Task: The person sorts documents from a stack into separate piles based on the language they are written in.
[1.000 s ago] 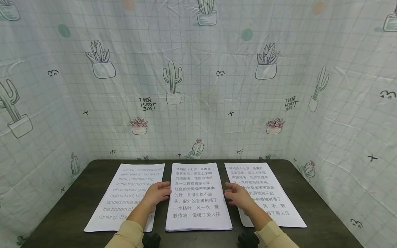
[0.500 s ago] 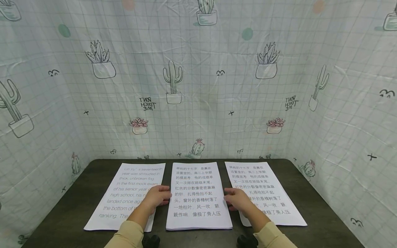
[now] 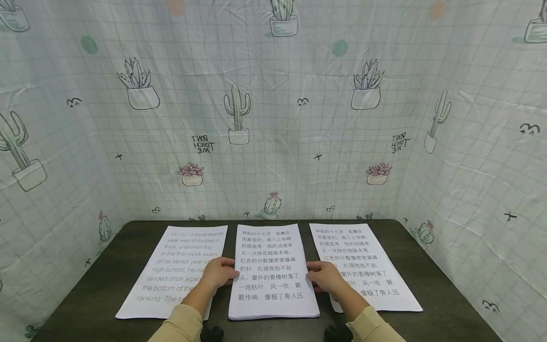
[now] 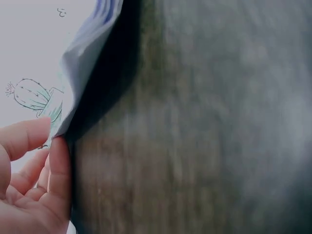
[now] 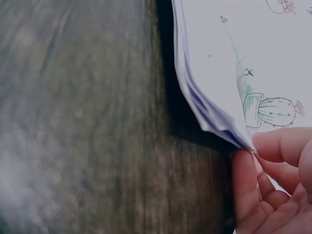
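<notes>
In the head view, a stack of white printed paper (image 3: 269, 273) lies in the middle of the dark table, covered in Chinese text. My left hand (image 3: 218, 274) pinches its left edge, and my right hand (image 3: 325, 276) pinches the right edge opposite. The left wrist view shows the left thumb (image 4: 27, 136) over the sheets and fingers beneath, the paper's edge (image 4: 80, 73) bent up off the table. Several layered sheets (image 5: 195, 92) curve upward in the right wrist view, their edge caught between the right thumb (image 5: 282, 144) and fingers.
Left of the stack lies paper with English text (image 3: 171, 270); to its right is more paper with Chinese text (image 3: 342, 242). Both lie partly under my forearms. The dark table (image 3: 89, 280) is enclosed by a cactus-print curtain (image 3: 273, 118). Dark rounded objects (image 3: 212, 333) sit by the wrists.
Both hands have moved inward, from beside the middle stack to its two edges, and now pinch them. The stack has barely shifted in the head view.
</notes>
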The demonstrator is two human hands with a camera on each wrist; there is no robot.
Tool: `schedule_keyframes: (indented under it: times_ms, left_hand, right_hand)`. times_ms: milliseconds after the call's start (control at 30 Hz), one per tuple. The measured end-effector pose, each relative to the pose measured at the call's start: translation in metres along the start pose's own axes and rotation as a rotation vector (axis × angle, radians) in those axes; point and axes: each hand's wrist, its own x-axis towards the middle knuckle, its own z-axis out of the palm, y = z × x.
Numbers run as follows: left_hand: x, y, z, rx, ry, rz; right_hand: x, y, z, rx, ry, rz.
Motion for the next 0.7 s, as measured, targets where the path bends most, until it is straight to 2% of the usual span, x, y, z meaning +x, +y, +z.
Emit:
schedule_keyframes:
  times_ms: [700]
  left_hand:
    - [-0.0019,0.0020,0.0009,0.059,0.097,0.015]
  right_hand:
    - [0.0001,0.0042,0.0024,-0.006,0.020,-0.022]
